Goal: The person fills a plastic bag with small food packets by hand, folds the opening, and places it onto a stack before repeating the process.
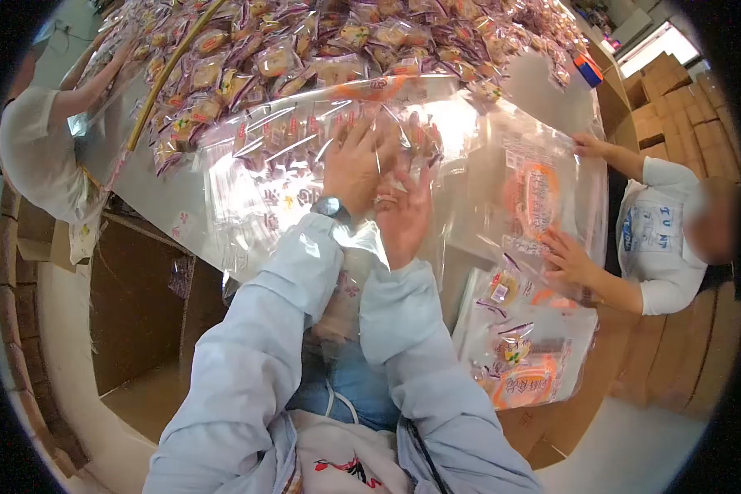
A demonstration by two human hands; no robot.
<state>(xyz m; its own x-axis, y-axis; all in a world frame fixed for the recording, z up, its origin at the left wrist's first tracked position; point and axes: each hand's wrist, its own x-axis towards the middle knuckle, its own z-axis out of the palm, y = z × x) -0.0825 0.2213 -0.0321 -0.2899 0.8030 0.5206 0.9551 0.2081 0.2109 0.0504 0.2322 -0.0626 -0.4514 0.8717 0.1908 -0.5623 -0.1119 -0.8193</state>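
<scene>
A large clear plastic bag (pixel 259 218) with red and white print lies in front of me, with a row of small wrapped pastries (pixel 280 132) at its far end. My left hand (pixel 358 165), with a watch on the wrist, reaches over this row, fingers stretched out. Close beside it, my right hand (pixel 407 216) is turned palm partly up, its fingers apart and some bent. Clear film shines around both wrists; whether the hands are under it or on it is hard to see. Nothing firmly gripped shows in either hand.
A heap of wrapped pastries (pixel 337 45) covers the far table. At right a co-worker (pixel 663 226) handles another clear bag (pixel 502 177); a stack of printed bags (pixel 539 325) lies nearer me. Another person (pixel 41 148) stands at left. Cardboard boxes (pixel 144 313) sit below the table edge.
</scene>
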